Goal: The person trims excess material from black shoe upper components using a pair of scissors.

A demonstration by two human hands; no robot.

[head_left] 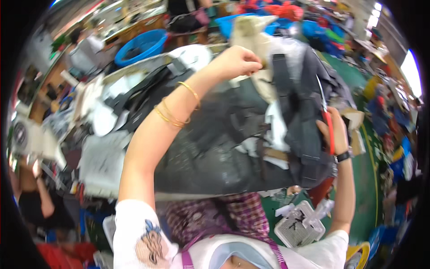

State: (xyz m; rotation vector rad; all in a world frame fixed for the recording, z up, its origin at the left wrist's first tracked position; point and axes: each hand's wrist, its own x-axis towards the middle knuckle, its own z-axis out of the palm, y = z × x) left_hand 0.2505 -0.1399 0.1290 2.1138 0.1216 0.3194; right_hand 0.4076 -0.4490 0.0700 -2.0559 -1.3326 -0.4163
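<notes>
My left hand (239, 62) reaches across to the far side of the table, its fingers drawn together in a pinch. Whether anything thin is between them is too blurred to see. Just beyond it lie a cream cloth piece (246, 33) and clear plastic wrapping (289, 51). At the right edge, my right hand (337, 130) is closed around red-handled scissors (329, 132), whose narrow blade points away from me. Beside that hand, black fabric pieces with wide straps (304, 121) lie stacked on the dark tabletop (201, 166).
Black strips (148, 89) and white pieces (103, 117) lie along the table's left side. A blue tub (141, 47) stands beyond the far edge. Below the near right edge is a white basket (300, 224). Other people are seated at the left and far side.
</notes>
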